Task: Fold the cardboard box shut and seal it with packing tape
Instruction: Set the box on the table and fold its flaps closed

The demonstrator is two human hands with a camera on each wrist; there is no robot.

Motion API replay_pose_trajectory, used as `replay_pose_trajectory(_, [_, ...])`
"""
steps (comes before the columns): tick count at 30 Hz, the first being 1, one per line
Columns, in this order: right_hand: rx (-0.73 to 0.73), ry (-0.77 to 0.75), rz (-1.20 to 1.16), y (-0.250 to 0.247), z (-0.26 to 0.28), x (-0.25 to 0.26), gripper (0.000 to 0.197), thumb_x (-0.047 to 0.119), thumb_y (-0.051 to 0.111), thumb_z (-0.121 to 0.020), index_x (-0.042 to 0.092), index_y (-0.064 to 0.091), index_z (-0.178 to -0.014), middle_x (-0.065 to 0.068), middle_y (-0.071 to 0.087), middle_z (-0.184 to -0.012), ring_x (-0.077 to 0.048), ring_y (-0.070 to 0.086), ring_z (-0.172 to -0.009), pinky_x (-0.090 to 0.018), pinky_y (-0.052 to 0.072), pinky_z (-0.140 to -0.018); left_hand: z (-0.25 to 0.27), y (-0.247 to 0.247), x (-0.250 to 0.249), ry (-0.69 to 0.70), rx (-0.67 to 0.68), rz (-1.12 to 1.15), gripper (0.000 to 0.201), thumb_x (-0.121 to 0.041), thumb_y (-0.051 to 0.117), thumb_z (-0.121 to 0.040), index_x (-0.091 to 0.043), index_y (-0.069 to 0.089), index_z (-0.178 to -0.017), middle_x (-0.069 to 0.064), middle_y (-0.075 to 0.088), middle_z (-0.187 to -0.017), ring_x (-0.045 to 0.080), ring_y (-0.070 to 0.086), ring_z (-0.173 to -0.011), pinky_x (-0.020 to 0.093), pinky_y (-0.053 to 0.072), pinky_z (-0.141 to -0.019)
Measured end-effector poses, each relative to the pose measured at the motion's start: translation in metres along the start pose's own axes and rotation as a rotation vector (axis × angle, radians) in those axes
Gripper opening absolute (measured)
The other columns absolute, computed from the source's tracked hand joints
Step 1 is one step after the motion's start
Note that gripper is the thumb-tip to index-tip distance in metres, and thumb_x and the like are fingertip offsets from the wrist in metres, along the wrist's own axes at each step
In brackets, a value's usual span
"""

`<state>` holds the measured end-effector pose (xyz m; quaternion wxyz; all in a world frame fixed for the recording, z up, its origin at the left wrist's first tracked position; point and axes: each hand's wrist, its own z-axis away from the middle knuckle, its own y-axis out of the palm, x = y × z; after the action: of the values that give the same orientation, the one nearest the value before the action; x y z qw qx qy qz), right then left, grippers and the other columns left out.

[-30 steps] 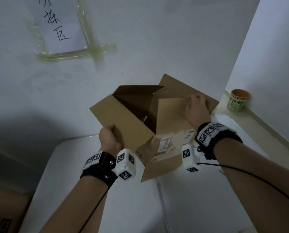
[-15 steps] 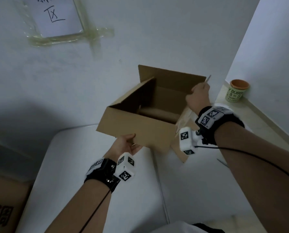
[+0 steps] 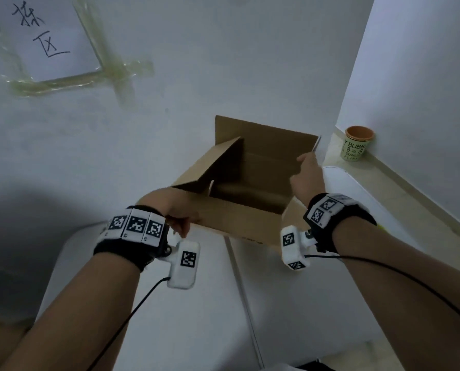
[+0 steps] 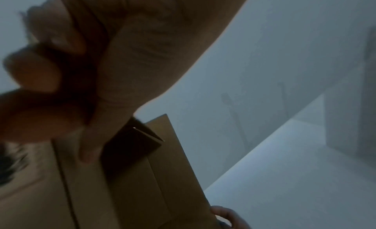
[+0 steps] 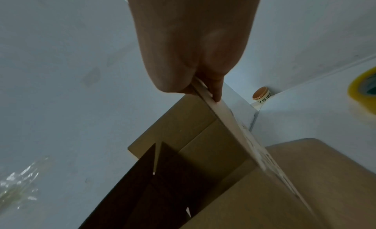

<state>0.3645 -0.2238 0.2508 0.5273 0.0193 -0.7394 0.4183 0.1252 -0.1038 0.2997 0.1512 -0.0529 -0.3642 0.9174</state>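
Observation:
The brown cardboard box (image 3: 239, 220) stands open-topped on the white table (image 3: 170, 317), its far flap (image 3: 263, 140) upright. My left hand (image 3: 176, 214) is at the near left corner; its thumb (image 4: 89, 152) lies on the cardboard, the curled fingers are blurred. My right hand (image 3: 307, 170) pinches the top edge of the upright right flap (image 5: 230, 116) between thumb and fingers. In the right wrist view a yellowish roll of packing tape (image 5: 362, 94) lies at the far right edge. The box's inside (image 5: 173, 176) is dark.
An orange-rimmed paper cup (image 3: 357, 145) stands on the ledge in the right corner. A paper sign (image 3: 49, 36) is taped to the wall close behind the box. A seam (image 3: 244, 290) runs down the table between my arms.
The box has been turned from a tilted, part-folded state to upright and open. My left hand has moved from under the near wall up to the near left corner. My right hand stays on the right flap.

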Motion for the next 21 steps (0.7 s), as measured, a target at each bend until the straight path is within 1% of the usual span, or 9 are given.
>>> replay_pose_trajectory(3, [0.007, -0.071, 0.086, 0.001, 0.001, -0.005, 0.045, -0.014, 0.049, -0.080, 0.004, 0.042, -0.120, -0.013, 0.044, -0.128, -0.023, 0.052, -0.095, -0.033, 0.045, -0.088, -0.003, -0.012, -0.005, 0.243, -0.398, 0.166, 0.044, -0.040, 0.058, -0.090, -0.010, 0.068, -0.060, -0.002, 0.068, -0.054, 0.012, 0.060, -0.048, 0.025, 0.050, -0.060])
replay_pose_trajectory(4, [0.003, -0.083, 0.109, 0.002, 0.001, -0.009, 0.044, -0.015, 0.049, -0.080, 0.003, 0.043, -0.120, -0.014, 0.042, -0.130, -0.025, 0.053, -0.100, -0.033, 0.044, -0.090, -0.005, -0.014, -0.007, 0.314, -0.545, 0.250, 0.039, -0.040, 0.058, -0.091, -0.010, 0.070, -0.071, 0.001, 0.071, -0.065, 0.015, 0.066, -0.062, 0.027, 0.052, -0.071])
replay_pose_trajectory(6, [0.003, -0.079, 0.130, 0.003, 0.001, -0.017, 0.044, -0.016, 0.050, -0.079, 0.002, 0.045, -0.119, -0.014, 0.039, -0.133, -0.028, 0.053, -0.107, -0.032, 0.043, -0.092, -0.012, -0.011, -0.020, 0.391, -0.689, 0.339, 0.040, -0.044, 0.061, -0.089, -0.010, 0.066, -0.110, 0.008, 0.067, -0.114, 0.024, 0.063, -0.106, 0.032, 0.047, -0.092])
replay_pose_trajectory(8, [0.011, -0.065, 0.135, 0.003, 0.000, -0.025, 0.044, -0.016, 0.050, -0.079, 0.003, 0.046, -0.118, -0.013, 0.038, -0.135, -0.029, 0.053, -0.108, -0.033, 0.043, -0.092, -0.026, -0.001, -0.040, 0.376, -0.617, 0.306, 0.073, -0.054, 0.061, -0.086, -0.013, 0.039, -0.143, 0.013, 0.034, -0.151, 0.033, 0.039, -0.135, 0.042, 0.036, -0.109])
replay_pose_trajectory(10, [0.025, -0.059, 0.157, 0.003, -0.002, -0.033, 0.045, -0.017, 0.050, -0.079, 0.006, 0.047, -0.117, -0.013, 0.035, -0.140, -0.029, 0.054, -0.107, -0.033, 0.043, -0.092, -0.038, 0.010, -0.062, 0.325, -0.534, 0.277, 0.097, -0.061, 0.061, -0.082, -0.015, 0.012, -0.153, 0.014, 0.001, -0.161, 0.038, 0.014, -0.146, 0.052, 0.023, -0.116])
replay_pose_trajectory(12, [0.038, -0.057, 0.165, 0.000, -0.006, -0.039, 0.046, -0.017, 0.049, -0.078, 0.008, 0.048, -0.116, -0.013, 0.032, -0.146, -0.030, 0.055, -0.106, -0.035, 0.045, -0.093, -0.051, 0.018, -0.079, 0.277, -0.513, 0.237, 0.105, -0.051, 0.066, -0.083, -0.015, -0.002, -0.154, 0.013, -0.015, -0.160, 0.037, -0.002, -0.148, 0.059, 0.016, -0.116])
replay_pose_trajectory(15, [0.053, -0.058, 0.175, -0.010, -0.014, -0.045, 0.044, -0.017, 0.049, -0.079, 0.009, 0.050, -0.115, -0.011, 0.033, -0.147, -0.030, 0.055, -0.112, -0.037, 0.046, -0.096, -0.059, 0.021, -0.092, 0.217, -0.509, 0.236, 0.087, -0.022, 0.054, -0.090, -0.013, -0.004, -0.154, 0.010, -0.016, -0.161, 0.031, -0.004, -0.149, 0.061, 0.014, -0.115])
replay_pose_trajectory(18, [0.079, -0.058, 0.205, -0.027, -0.024, -0.050, 0.042, -0.016, 0.047, -0.081, 0.008, 0.053, -0.115, -0.011, 0.042, -0.141, -0.029, 0.051, -0.120, -0.034, 0.042, -0.099, -0.061, 0.018, -0.098, 0.225, -0.447, 0.262, 0.072, -0.014, 0.041, -0.093, -0.010, 0.003, -0.153, 0.010, -0.014, -0.161, 0.032, 0.003, -0.148, 0.060, 0.015, -0.114])
replay_pose_trajectory(21, [0.200, -0.045, 0.268, -0.034, -0.031, -0.053, 0.041, -0.011, 0.044, -0.086, 0.009, 0.055, -0.120, -0.012, 0.053, -0.132, -0.028, 0.052, -0.118, -0.031, 0.039, -0.099, -0.067, 0.015, -0.104, 0.269, -0.379, 0.269, 0.063, -0.009, 0.036, -0.096, -0.002, 0.007, -0.152, 0.018, -0.010, -0.160, 0.040, 0.014, -0.146, 0.051, 0.021, -0.116])
